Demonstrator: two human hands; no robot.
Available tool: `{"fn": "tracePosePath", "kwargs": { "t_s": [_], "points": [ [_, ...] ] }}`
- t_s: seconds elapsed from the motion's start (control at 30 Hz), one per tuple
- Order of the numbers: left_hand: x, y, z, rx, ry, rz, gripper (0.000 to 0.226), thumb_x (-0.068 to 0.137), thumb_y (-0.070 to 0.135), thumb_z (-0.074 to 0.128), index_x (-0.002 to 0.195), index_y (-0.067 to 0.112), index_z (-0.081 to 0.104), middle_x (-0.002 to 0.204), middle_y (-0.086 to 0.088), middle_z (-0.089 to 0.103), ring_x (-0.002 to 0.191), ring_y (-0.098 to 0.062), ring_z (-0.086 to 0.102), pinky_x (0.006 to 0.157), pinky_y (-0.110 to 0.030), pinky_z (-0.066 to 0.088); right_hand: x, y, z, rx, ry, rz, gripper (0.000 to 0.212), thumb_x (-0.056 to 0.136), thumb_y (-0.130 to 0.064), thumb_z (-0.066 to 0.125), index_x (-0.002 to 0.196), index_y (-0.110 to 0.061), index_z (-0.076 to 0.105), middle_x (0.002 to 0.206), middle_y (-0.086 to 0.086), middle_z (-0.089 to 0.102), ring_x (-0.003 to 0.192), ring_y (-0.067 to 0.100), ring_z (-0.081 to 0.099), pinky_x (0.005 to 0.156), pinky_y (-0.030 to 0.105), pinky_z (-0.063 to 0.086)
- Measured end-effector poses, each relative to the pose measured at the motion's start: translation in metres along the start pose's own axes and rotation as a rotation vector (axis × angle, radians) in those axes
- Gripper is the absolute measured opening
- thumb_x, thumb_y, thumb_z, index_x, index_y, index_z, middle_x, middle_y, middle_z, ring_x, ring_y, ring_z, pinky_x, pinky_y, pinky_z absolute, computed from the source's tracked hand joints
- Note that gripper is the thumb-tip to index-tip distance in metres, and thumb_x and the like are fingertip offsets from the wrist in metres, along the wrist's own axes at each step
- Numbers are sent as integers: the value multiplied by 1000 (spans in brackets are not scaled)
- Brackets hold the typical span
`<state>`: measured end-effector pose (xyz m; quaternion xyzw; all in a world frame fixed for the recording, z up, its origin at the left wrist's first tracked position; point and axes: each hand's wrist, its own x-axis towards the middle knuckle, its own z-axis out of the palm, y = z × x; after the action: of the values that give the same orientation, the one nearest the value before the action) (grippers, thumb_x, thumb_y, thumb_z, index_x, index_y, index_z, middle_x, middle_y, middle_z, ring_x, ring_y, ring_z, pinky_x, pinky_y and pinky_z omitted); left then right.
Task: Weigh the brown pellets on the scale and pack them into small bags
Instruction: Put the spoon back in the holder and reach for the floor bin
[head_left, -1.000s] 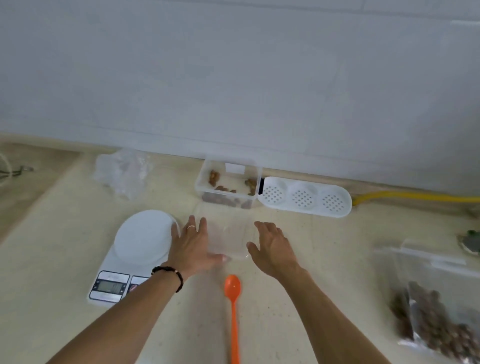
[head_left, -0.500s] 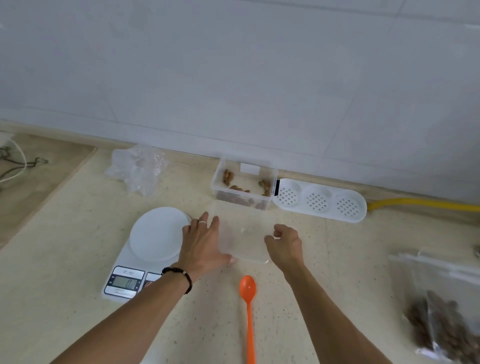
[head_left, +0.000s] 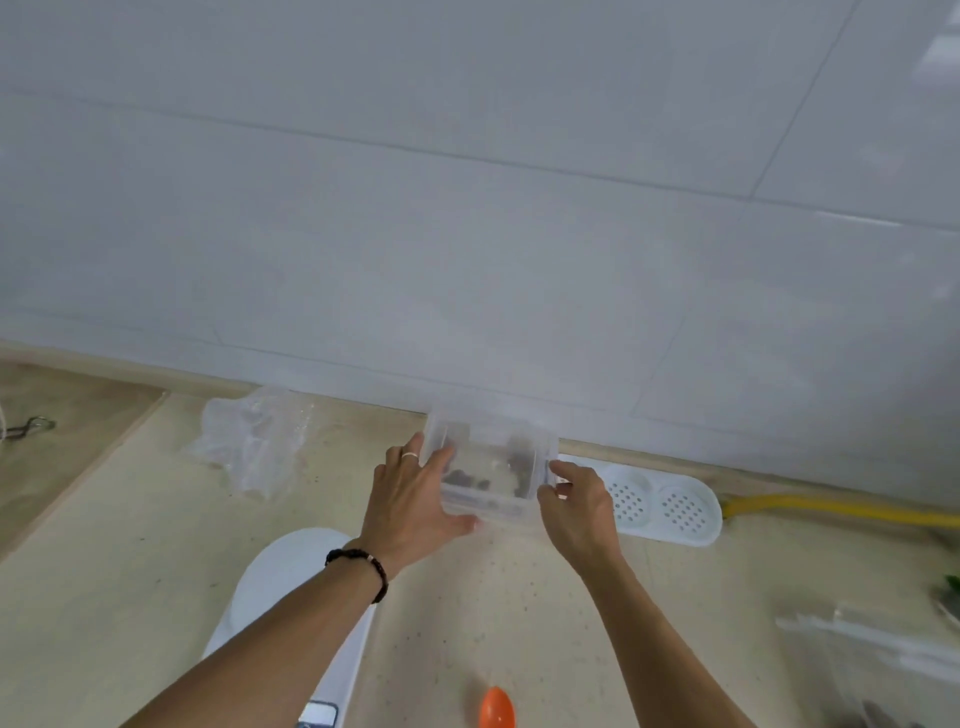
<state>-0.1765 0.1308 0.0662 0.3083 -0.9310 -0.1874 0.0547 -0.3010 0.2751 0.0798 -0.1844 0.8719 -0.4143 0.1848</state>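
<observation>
The clear container (head_left: 488, 470) sits at the back of the counter (head_left: 130, 545) against the wall, with a thin scatter of brown pellets (head_left: 470, 480) on its floor; motion blur stops me counting them. I have it clasped from both sides: my left hand (head_left: 410, 501) has its fingers along the left wall and the thumb under the near corner, and my right hand (head_left: 574, 501) curls round the right wall. Two hands make sense, I judge, because the walls are thin and slippery and the load is loose.

The one scale (head_left: 291, 582) lies near-left, partly under my left forearm, close enough for a short carry onto its round platform. One orange spoon (head_left: 497, 714) pokes in at the bottom edge, ready for portioning. A crumpled heap of clear bags (head_left: 254, 441) rests far-left, number unclear. Just behind my right hand lies a white perforated tray (head_left: 660, 504); two of its round wells show. More clear plastic packaging (head_left: 872, 644) lies at the right edge.
</observation>
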Motion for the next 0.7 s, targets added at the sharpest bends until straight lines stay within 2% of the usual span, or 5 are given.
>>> {"fn": "tracePosePath", "kwargs": {
  "t_s": [0.2, 0.37, 0.43, 0.57, 0.7],
  "points": [
    [45, -19, 20, -10, -67, 30, 72, 62, 64, 72, 119, 27, 48, 137, -7, 39, 118, -27, 36, 92, -36, 37, 32, 7, 19, -111, -15, 11, 26, 90, -1, 49, 112, 8, 60, 113, 25, 59, 107, 38, 57, 89, 42, 47],
    [56, -30, 25, -41, -68, 43, 60, 59, 68, 70, 99, 29, 48, 123, -2, 44, 107, -24, 41, 84, -36, 38, 36, 10, 26, -129, -57, -37, 25, 92, 0, 45, 110, -10, 60, 113, 1, 52, 104, 21, 51, 82, 22, 37],
    [57, -31, 26, -71, -87, 47, 60, 60, 67, 72, 100, 28, 49, 128, -4, 44, 109, -24, 42, 85, -35, 39, 37, 13, 28, -159, -64, -62, 21, 91, -1, 44, 98, -20, 52, 107, -3, 50, 98, 18, 47, 78, 21, 36],
    [51, -32, 28, 8, -105, 66, 65, 67, 71, 67, 112, 27, 49, 146, -13, 34, 126, -30, 36, 96, -39, 38, 32, 14, 28, -186, -49, -69, 33, 93, 0, 50, 124, -4, 59, 119, -3, 50, 102, 12, 47, 86, 17, 36],
    [49, -27, 32, 183, -110, 263, 63, 91, 60, 48, 146, 35, 32, 163, -7, 1, 149, -33, -2, 117, -53, 10, 35, 18, 26, -261, -43, -58, 44, 91, -14, 62, 133, -9, 53, 139, 6, 50, 118, 24, 48, 98, 34, 41]
  ]
}}
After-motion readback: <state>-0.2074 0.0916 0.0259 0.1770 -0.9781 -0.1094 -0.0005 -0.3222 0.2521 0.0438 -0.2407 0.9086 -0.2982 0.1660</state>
